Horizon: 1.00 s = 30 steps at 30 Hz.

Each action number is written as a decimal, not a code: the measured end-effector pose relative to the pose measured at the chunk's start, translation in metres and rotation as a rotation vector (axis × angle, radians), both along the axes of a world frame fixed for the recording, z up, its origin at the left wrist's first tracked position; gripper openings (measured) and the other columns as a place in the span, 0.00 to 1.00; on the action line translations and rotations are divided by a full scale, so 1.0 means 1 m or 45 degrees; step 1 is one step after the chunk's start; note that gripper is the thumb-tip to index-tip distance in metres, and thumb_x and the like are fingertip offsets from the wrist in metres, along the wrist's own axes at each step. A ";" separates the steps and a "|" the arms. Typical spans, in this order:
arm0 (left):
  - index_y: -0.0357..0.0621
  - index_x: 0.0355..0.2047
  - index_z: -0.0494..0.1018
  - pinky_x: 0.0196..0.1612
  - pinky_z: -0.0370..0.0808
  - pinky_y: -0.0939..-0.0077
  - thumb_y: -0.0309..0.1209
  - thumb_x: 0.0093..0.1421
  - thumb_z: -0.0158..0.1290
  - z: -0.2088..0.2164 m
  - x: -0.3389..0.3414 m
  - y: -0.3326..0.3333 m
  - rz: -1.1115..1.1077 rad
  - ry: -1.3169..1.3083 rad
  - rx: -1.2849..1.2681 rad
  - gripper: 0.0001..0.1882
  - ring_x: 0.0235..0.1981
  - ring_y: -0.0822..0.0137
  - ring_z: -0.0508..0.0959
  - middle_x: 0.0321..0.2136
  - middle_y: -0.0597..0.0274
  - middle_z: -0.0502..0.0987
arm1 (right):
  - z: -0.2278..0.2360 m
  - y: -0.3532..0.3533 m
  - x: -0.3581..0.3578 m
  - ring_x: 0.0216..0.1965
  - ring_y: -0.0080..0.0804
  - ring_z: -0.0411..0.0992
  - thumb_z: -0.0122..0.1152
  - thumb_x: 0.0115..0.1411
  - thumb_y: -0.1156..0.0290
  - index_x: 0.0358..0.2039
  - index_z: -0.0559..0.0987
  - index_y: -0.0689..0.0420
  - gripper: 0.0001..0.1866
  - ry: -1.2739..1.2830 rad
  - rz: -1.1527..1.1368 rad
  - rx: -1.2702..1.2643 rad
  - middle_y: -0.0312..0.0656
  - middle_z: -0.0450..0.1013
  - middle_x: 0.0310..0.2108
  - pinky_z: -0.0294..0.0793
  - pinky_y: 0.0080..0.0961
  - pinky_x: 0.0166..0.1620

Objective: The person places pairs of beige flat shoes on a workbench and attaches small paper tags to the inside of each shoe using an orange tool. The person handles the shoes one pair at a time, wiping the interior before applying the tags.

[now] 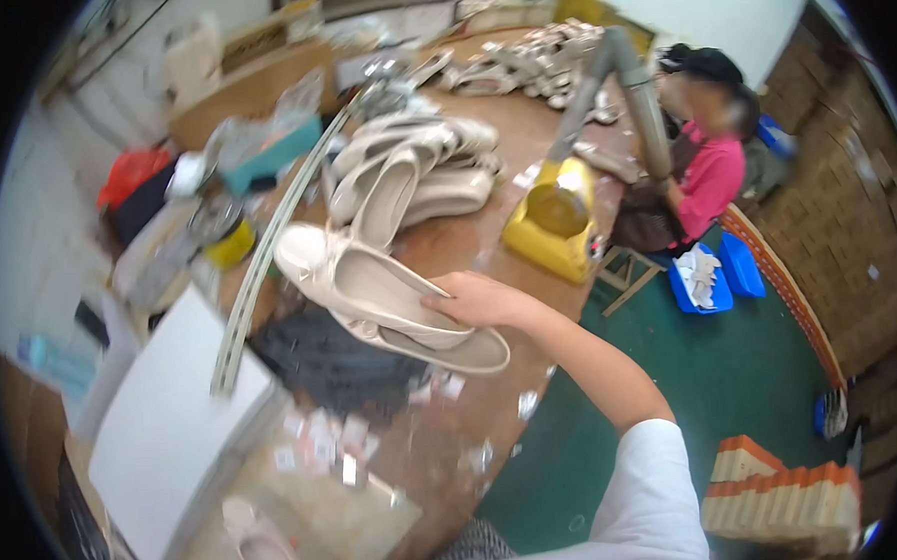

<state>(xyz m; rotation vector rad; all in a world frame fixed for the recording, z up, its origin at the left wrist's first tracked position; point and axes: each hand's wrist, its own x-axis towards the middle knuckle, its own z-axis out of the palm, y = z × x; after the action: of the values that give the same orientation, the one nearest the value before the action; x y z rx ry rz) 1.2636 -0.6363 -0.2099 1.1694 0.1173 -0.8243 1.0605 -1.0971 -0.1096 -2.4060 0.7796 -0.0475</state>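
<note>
My right hand [478, 303] reaches out over the workbench, closed on a pair of beige ballet flats. The thumb is inside the heel of the upper flat [384, 283], and the fingers go out of sight under it. The lower flat [487, 352] shows beneath, toes of both pointing to the far left. Just beyond them lies a pile of similar flats [440, 192] on the workbench [457, 255]. Another single flat [265, 548] rests near the front edge. My left hand is out of view.
A yellow machine [551, 215] with a grey hose stands at the bench's right edge. Pale rails [268, 273] run along the left, by a white board [175, 432]. A person in pink [713, 183] sits at right, near blue bins [707, 294]. More shoes [519, 67] are heaped far back.
</note>
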 end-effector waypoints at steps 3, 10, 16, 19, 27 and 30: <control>0.40 0.61 0.59 0.52 0.72 0.64 0.46 0.60 0.46 -0.024 -0.010 0.045 0.196 0.139 0.028 0.33 0.51 0.59 0.72 0.53 0.53 0.69 | -0.042 0.100 0.012 0.41 0.30 0.76 0.46 0.68 0.63 0.51 0.75 0.60 0.18 -0.361 -0.020 1.078 0.43 0.78 0.40 0.74 0.28 0.45; 0.41 0.63 0.57 0.58 0.66 0.67 0.43 0.65 0.42 -0.057 0.005 0.142 0.456 -0.235 0.233 0.30 0.56 0.60 0.69 0.58 0.55 0.66 | -0.136 0.327 0.107 0.48 0.33 0.70 0.54 0.63 0.51 0.55 0.72 0.59 0.28 -0.137 -0.209 1.564 0.42 0.74 0.47 0.66 0.27 0.53; 0.40 0.67 0.50 0.64 0.55 0.70 0.32 0.63 0.45 -0.053 0.001 0.172 0.344 -0.561 0.591 0.33 0.63 0.60 0.60 0.64 0.53 0.57 | -0.137 0.304 0.075 0.54 0.37 0.67 0.52 0.64 0.61 0.61 0.65 0.60 0.27 -0.346 -0.218 1.293 0.48 0.70 0.52 0.64 0.28 0.56; 0.38 0.67 0.49 0.66 0.51 0.71 0.30 0.63 0.45 -0.067 -0.003 0.153 0.370 -0.451 0.499 0.33 0.65 0.60 0.57 0.66 0.52 0.54 | -0.128 0.298 0.039 0.51 0.47 0.71 0.50 0.64 0.63 0.63 0.62 0.58 0.28 -0.590 -0.009 0.320 0.54 0.72 0.48 0.67 0.31 0.54; 0.38 0.66 0.51 0.67 0.49 0.66 0.26 0.59 0.51 -0.041 0.006 0.091 0.087 -1.314 0.958 0.36 0.66 0.52 0.55 0.66 0.44 0.51 | -0.092 0.251 0.007 0.38 0.46 0.73 0.59 0.57 0.68 0.36 0.82 0.58 0.09 -0.282 -0.201 -0.018 0.45 0.76 0.35 0.72 0.35 0.43; 0.38 0.62 0.60 0.64 0.56 0.63 0.25 0.56 0.54 0.000 0.021 0.094 0.051 -1.497 1.121 0.33 0.62 0.49 0.61 0.61 0.43 0.60 | -0.103 0.203 -0.005 0.37 0.41 0.70 0.63 0.51 0.71 0.31 0.81 0.55 0.06 -0.292 -0.164 -0.464 0.40 0.74 0.31 0.71 0.35 0.41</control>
<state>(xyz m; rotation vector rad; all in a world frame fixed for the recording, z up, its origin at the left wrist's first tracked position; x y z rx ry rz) 1.2842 -0.5426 -0.2096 2.3030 -0.5177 0.1086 1.0555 -0.8942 -0.2125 -2.6189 0.8758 -0.5510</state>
